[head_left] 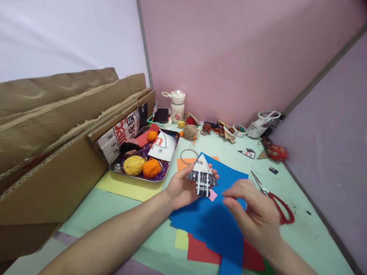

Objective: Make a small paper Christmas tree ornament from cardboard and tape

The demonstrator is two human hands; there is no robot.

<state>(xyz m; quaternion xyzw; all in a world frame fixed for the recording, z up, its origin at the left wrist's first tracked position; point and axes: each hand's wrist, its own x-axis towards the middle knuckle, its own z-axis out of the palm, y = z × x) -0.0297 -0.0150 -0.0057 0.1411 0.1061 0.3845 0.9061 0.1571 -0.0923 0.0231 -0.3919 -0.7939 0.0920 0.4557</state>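
My left hand (pixel 183 187) holds up a cut cardboard piece shaped like a tree or arrow (pixel 202 175), printed in black and white, with fingers pinched on its edges. My right hand (pixel 255 214) hovers just right of it above a blue paper sheet (pixel 209 221), fingers curled together; I cannot make out anything in them. A small pink scrap (pixel 212 196) lies under the cardboard piece. Red-handled scissors (pixel 273 198) lie on the table to the right of my right hand.
A metal tray (pixel 143 178) holds yarn balls and card pieces at the left, beside tall corrugated cardboard sheets (pixel 57 152). Orange, yellow and red paper sheets lie under the blue one. A white bottle (pixel 177 105), twine ball, tape rolls, a metal ring (pixel 189 156) and clutter line the back wall.
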